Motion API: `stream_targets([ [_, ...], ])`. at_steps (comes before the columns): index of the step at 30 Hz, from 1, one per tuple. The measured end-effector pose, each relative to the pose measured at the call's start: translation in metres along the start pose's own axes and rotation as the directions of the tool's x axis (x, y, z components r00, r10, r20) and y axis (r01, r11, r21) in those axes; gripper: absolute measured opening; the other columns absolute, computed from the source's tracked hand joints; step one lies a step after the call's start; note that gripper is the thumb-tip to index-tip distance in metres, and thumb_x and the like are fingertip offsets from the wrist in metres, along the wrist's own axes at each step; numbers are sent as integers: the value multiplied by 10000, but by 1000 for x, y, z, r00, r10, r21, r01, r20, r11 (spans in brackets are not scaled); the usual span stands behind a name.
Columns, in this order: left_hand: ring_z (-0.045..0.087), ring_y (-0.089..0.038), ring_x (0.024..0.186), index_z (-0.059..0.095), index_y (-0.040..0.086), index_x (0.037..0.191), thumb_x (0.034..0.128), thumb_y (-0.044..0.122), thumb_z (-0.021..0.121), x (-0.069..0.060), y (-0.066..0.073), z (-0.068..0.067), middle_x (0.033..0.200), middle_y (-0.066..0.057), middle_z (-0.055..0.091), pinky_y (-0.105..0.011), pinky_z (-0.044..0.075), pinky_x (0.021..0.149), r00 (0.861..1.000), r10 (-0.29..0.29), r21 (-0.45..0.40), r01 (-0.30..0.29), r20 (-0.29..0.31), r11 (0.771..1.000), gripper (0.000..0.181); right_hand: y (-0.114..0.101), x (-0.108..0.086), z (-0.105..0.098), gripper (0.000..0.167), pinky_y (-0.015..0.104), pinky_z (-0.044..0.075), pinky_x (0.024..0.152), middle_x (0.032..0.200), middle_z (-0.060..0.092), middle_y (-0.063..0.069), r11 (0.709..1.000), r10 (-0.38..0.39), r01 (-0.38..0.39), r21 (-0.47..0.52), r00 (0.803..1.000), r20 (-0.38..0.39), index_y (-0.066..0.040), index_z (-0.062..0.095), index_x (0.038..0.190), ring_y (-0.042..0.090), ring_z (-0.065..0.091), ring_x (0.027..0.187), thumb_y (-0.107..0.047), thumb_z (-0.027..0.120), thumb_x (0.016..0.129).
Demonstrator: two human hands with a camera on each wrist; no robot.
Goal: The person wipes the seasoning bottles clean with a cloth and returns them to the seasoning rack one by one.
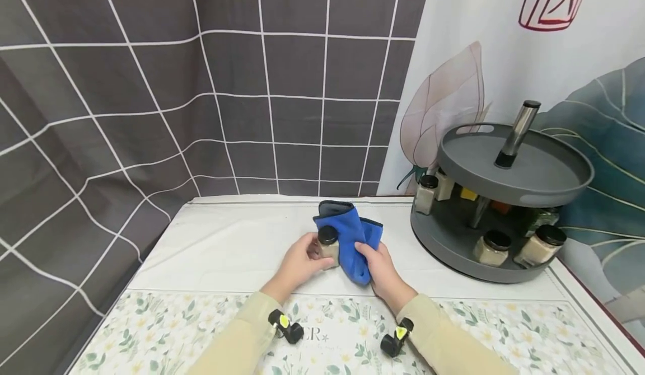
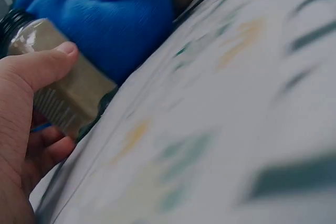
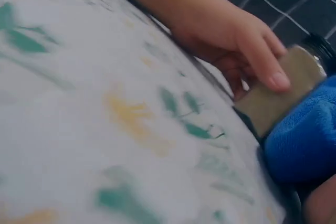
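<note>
In the head view my left hand [image 1: 299, 260] grips a small glass jar [image 1: 328, 252] with a black lid, its contents pale beige. The left wrist view shows the thumb lying across the front of the jar [image 2: 79, 90], with a barcode-like patch on its side. My right hand [image 1: 382, 268] holds a blue cloth [image 1: 351, 240] with dark edging, bunched against the jar's right side. In the right wrist view the cloth [image 3: 307, 135] touches the jar [image 3: 289, 87], and only a bit of the right hand shows at the corner.
At right stands a grey two-tier turntable [image 1: 514, 168] with a metal post [image 1: 519, 131]. Several black-lidded jars, including a pale one [image 1: 492, 249], sit on its lower tier. A floral mat [image 1: 342, 330] covers the table front. A dark grid-patterned curtain [image 1: 227, 112] hangs behind.
</note>
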State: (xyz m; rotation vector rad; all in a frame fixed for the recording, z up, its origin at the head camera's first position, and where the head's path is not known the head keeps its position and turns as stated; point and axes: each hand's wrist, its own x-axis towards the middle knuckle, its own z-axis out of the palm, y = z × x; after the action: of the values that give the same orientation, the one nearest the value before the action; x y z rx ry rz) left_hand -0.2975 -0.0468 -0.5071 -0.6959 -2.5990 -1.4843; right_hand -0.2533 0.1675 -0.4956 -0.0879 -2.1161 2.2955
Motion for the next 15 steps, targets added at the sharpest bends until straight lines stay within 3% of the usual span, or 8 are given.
stream_targets([
  [4,621,-142,869,614,91,1231,811,336,855,-2,7,9,973,12,633,-299,554,795,998,60,37,-60,-12,998,543,2,-11,2,666,509,401,1112,1359,584,166,984,-98,100,-145,995,24,-37,453,1450,322,565,1248,-248,757,896],
  [7,625,-146,908,607,84,1245,836,303,838,-3,7,10,1003,9,633,-310,558,834,997,80,42,-79,-14,996,519,5,-12,3,655,519,434,1076,1312,619,145,964,-112,107,-243,994,-9,-40,502,1411,314,594,1209,-239,798,862],
  [11,631,-145,909,619,94,1230,858,278,819,-4,8,9,992,11,635,-308,566,837,997,73,34,-73,-10,997,461,7,-11,2,561,545,424,1090,1302,631,191,962,-110,86,-259,991,-80,5,538,1376,362,592,1226,-200,750,899],
  [15,643,-148,912,648,110,1188,848,276,831,-3,8,10,993,12,643,-303,570,845,997,70,0,-70,-7,998,421,6,-12,0,538,538,397,1118,1338,608,213,964,-152,118,-237,980,-129,18,518,1389,380,564,1266,-179,712,927],
])
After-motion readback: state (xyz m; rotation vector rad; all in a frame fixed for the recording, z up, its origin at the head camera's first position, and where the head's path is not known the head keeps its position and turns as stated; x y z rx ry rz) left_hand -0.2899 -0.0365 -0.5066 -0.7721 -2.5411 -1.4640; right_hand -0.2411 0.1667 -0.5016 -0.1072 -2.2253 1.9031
